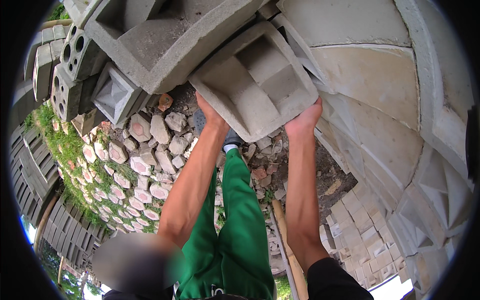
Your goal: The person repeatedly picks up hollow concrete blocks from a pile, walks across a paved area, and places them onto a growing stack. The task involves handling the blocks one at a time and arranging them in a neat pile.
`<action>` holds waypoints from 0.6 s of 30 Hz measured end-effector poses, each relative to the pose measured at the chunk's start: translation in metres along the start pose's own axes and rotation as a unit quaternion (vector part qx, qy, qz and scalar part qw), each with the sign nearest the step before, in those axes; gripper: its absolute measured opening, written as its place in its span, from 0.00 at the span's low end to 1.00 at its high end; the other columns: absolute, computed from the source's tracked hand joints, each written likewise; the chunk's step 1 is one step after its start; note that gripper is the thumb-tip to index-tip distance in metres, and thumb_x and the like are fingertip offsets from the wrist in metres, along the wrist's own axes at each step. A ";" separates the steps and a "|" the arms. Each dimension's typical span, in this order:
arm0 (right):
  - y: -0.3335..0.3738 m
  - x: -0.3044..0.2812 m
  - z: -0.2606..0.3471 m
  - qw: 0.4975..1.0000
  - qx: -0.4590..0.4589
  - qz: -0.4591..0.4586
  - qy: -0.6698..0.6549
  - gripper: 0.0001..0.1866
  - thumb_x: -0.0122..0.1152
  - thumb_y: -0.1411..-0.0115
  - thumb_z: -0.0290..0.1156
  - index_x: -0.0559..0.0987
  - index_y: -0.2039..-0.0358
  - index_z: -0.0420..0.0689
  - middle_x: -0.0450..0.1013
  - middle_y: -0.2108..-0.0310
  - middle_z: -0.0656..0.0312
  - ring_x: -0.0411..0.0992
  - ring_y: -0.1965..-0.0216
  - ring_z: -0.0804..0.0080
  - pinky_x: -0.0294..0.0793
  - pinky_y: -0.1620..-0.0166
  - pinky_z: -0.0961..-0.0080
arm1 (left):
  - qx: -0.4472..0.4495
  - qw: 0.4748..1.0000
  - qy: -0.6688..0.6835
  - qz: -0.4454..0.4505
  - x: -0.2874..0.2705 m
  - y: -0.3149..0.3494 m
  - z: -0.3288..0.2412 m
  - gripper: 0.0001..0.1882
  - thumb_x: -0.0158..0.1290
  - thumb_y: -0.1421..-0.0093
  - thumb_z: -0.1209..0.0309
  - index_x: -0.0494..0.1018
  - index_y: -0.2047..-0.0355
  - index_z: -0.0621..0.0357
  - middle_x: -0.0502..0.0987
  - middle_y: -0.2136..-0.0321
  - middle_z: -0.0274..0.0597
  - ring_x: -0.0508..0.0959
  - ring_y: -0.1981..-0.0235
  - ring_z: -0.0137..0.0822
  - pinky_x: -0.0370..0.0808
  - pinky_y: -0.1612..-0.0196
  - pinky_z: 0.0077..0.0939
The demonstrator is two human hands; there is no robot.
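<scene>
A square grey concrete block (245, 95) with a raised rim and stepped recesses in its face is held out in front of me, tilted. My left hand (212, 114) grips its lower left edge, the fingers mostly hidden behind it. On the opposite side, my right hand (306, 118) supports the lower right corner, its fingers also out of sight beneath the block. Just beyond, a larger concrete block (185, 55) of similar recessed form stands close to the held one's upper left edge.
Stacked pale concrete panels (365, 85) rise close on my right. Hollow blocks with round holes (75, 50) and a pyramid-faced block (116, 95) are piled at the left. Loose rubble (167, 130) covers ground around my feet. A bamboo pole (290, 250) lies beside my right forearm.
</scene>
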State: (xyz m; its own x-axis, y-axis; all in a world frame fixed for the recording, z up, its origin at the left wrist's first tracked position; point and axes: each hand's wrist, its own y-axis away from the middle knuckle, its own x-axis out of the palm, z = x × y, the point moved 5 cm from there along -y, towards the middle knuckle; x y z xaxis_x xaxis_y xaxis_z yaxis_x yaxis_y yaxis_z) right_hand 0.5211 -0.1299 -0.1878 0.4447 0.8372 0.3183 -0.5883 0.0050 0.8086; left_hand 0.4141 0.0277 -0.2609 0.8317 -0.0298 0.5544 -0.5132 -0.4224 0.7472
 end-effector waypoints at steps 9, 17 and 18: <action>-0.011 -0.015 -0.003 0.999 -0.004 0.028 0.028 0.35 0.29 0.34 0.57 0.61 0.38 0.44 0.60 0.39 0.58 0.58 0.38 0.58 0.55 0.37 0.61 | 0.045 0.998 -0.030 -0.040 -0.006 0.021 0.000 0.32 0.36 0.38 0.44 0.63 0.44 0.54 0.69 0.47 0.40 0.68 0.46 0.41 0.64 0.42 0.37; 0.008 -0.043 -0.029 0.972 -0.137 0.089 0.169 0.40 0.49 0.36 0.54 0.52 0.35 0.37 0.53 0.36 0.52 0.52 0.35 0.62 0.48 0.34 0.67 | 0.071 0.942 -0.326 -0.024 0.022 0.056 -0.022 0.22 0.54 0.45 0.67 0.66 0.51 0.62 0.71 0.52 0.40 0.68 0.50 0.36 0.64 0.45 0.33; 0.010 -0.039 -0.029 0.968 -0.138 0.094 0.186 0.40 0.53 0.38 0.49 0.52 0.35 0.37 0.54 0.36 0.52 0.53 0.36 0.63 0.49 0.34 0.68 | 0.056 0.945 -0.321 -0.024 0.023 0.054 -0.023 0.21 0.53 0.46 0.70 0.66 0.52 0.62 0.71 0.53 0.41 0.69 0.51 0.36 0.65 0.47 0.33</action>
State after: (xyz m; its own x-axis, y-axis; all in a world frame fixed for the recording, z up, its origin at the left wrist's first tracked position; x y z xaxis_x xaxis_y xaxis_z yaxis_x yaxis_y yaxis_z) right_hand 0.4779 -0.1466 -0.2063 0.0683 0.9764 0.2049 -0.8165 -0.0633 0.5739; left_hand 0.4003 0.0251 -0.1992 0.8295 -0.5357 0.1577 -0.4756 -0.5297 0.7023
